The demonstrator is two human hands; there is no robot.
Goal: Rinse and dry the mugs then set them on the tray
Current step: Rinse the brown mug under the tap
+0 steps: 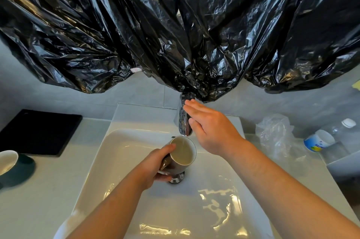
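My left hand (155, 166) grips a dark mug (182, 153) with a pale inside, held tilted over the white sink (136, 180) right under the chrome faucet (185, 122). My right hand (210, 127) is flat with fingers together, resting against the faucet's top and side, holding nothing. A second mug (6, 162), dark green outside and white inside, lies at the left edge on the counter. The black tray (39, 131) sits on the counter left of the sink. I cannot tell whether water is running.
Black plastic sheeting (175, 24) hangs over the wall above the faucet. On the right counter lie a crumpled clear bag (276, 133), a clear bottle (342, 127) with a white cap, and a small white and blue container (319, 140). A chrome drain (177, 178) sits below the mug.
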